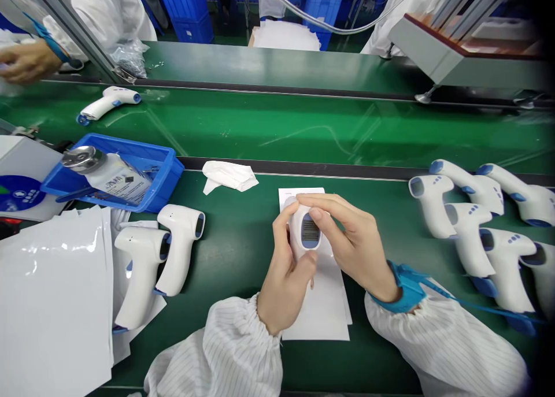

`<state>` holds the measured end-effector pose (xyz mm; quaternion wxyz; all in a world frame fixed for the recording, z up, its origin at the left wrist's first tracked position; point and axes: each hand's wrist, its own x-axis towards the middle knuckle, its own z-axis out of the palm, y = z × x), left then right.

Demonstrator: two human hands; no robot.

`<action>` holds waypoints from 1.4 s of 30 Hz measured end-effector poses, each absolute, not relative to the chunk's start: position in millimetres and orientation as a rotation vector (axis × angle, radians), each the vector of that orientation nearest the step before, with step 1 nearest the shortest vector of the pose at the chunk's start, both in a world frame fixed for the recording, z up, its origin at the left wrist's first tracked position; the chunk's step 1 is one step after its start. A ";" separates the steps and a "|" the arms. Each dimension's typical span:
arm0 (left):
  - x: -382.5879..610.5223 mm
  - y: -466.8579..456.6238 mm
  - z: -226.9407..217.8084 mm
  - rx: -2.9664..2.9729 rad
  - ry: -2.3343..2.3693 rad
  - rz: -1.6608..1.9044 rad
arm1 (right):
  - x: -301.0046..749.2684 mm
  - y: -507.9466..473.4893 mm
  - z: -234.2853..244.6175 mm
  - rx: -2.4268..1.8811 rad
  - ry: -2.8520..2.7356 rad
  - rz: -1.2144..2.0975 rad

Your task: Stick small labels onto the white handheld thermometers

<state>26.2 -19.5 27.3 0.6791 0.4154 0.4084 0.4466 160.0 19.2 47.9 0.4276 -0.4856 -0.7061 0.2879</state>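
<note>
My left hand (286, 275) is wrapped round a white handheld thermometer (304, 233), with the thumb below its grey screen. My right hand (347, 241) reaches over it from the right, fingers curled onto the top and side of the same thermometer. A blue strap (405, 287) circles my right wrist. Both hands hover over a white paper sheet (323, 310) lying on the green table. Two white thermometers (160, 252) lie to the left of my hands. Several more thermometers (477, 223) lie in a group at the right.
A blue tray (160, 177) at the left holds a metal-capped bottle (104, 171). A crumpled white cloth (228, 175) lies by the conveyor's edge. One thermometer (108, 102) rests on the green belt. Glossy white bags (52, 304) are stacked at the near left. Another person's hand (26, 62) shows at far left.
</note>
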 end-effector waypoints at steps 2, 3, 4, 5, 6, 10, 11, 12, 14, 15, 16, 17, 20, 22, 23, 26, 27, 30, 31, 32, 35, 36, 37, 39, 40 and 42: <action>25.9 -20.4 28.2 0.898 0.888 0.987 | 160.2 18.7 49.2 -1.228 -1.747 0.698; 25.8 -20.5 28.6 0.883 0.880 0.980 | 160.4 18.4 49.9 -1.231 -1.735 0.715; 25.8 -20.4 29.0 0.869 0.881 0.974 | 160.6 18.4 50.5 -1.236 -1.726 0.763; 25.9 -20.0 29.3 0.860 0.891 0.970 | 160.8 18.7 50.8 -1.236 -1.721 0.837; 25.9 -19.4 29.5 0.858 0.905 0.969 | 161.0 19.2 51.0 -1.233 -1.722 0.931; 25.4 -16.2 30.0 0.934 0.924 1.044 | 160.1 19.3 51.4 -1.255 -1.673 1.292; 24.9 -15.5 30.3 0.960 0.908 1.083 | 159.3 17.7 52.0 -1.261 -1.634 1.382; 24.1 -14.8 30.5 0.988 0.884 1.120 | 158.4 15.6 52.7 -1.246 -1.596 1.496; 21.9 -13.3 30.7 1.068 0.836 1.140 | 157.7 12.2 53.9 -1.162 -1.566 1.744; 20.8 -12.2 30.5 1.122 0.827 1.120 | 158.3 12.8 53.7 -1.146 -1.580 1.819; 19.7 -10.8 29.9 1.182 0.841 1.086 | 159.7 16.2 52.6 -1.187 -1.607 1.818; 18.8 -9.3 29.0 1.235 0.886 1.043 | 162.0 23.2 50.5 -1.286 -1.645 1.730; 17.3 -4.0 25.3 1.284 1.101 0.940 | 173.8 68.2 39.8 -1.694 -1.704 1.113; 16.1 -1.6 23.1 1.245 1.196 0.898 | 186.5 109.4 32.7 -1.847 -1.762 0.763; 15.1 -0.9 22.4 1.224 1.216 0.890 | 194.7 128.3 30.4 -1.923 -1.815 0.626; 9.9 -0.1 21.5 1.186 1.260 0.895 | 225.5 157.2 29.0 -2.071 -1.833 0.406; 8.1 0.0 21.4 1.167 1.277 0.889 | 237.1 154.7 29.3 -2.118 -1.827 0.341; 5.6 0.2 21.9 1.094 1.316 0.851 | 273.5 117.5 29.3 -2.304 -1.785 0.108; 6.2 0.2 22.2 1.075 1.317 0.846 | 285.7 99.9 28.6 -2.383 -1.748 0.027; 7.4 0.2 22.5 1.066 1.311 0.849 | 297.4 82.5 27.5 -2.470 -1.692 -0.051; 13.0 -1.0 23.4 1.074 1.300 0.864 | 323.9 41.9 22.0 -2.670 -1.596 -0.170; 14.7 -1.6 23.4 1.075 1.301 0.866 | 328.6 34.4 19.8 -2.703 -1.600 -0.179; 16.1 -2.1 23.2 1.072 1.304 0.865 | 331.2 30.0 17.7 -2.721 -1.616 -0.176; 17.4 -2.9 22.1 1.057 1.307 0.864 | 331.1 28.9 14.3 -2.732 -1.644 -0.152; 17.3 -2.9 21.2 1.051 1.305 0.869 | 328.8 30.9 13.3 -2.732 -1.647 -0.118; 16.4 -2.5 19.0 1.041 1.296 0.883 | 319.3 36.0 12.6 -2.717 -1.634 -0.006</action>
